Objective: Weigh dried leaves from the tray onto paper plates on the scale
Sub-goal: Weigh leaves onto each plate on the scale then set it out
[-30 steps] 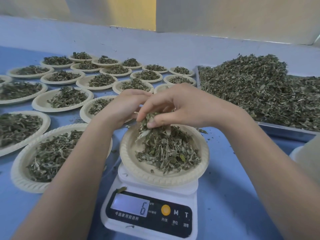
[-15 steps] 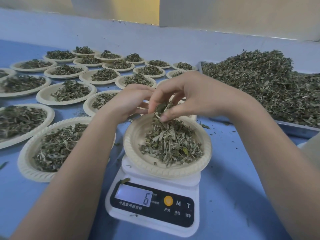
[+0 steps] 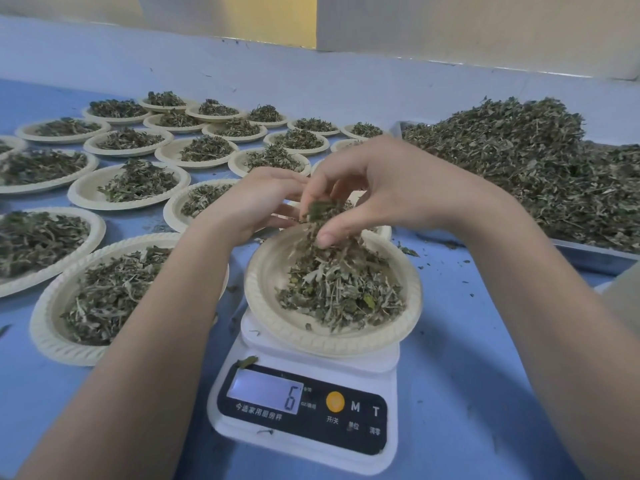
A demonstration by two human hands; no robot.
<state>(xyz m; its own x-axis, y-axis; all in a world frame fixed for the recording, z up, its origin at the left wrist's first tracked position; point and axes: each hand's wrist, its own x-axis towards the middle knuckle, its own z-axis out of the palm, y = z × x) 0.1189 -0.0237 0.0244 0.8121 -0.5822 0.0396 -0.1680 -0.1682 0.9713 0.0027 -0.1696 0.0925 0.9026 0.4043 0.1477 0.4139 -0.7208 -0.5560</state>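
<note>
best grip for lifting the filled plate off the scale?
Grip the paper plate by its ribbed rim at the bare left and near edges, fingers under and thumb on top. The leaf pile sits right of center and the scale platform is smaller than the plate, so the rim overhangs.

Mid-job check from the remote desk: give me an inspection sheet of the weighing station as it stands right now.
Surface: blue table, leaf crumbs scattered near the tray.
Job's things: white scale reads 6; paper plate on it holds dried leaves; metal tray at right heaped with leaves.
Clutter: many filled plates at left and behind; one stray leaf on the scale.
Hands: right hand pinches a tuft of leaves over the plate; left hand beside it, fingers partly hidden.
Cables: nothing seen.
Surroundings: pale wall behind, with a yellow panel.
</note>
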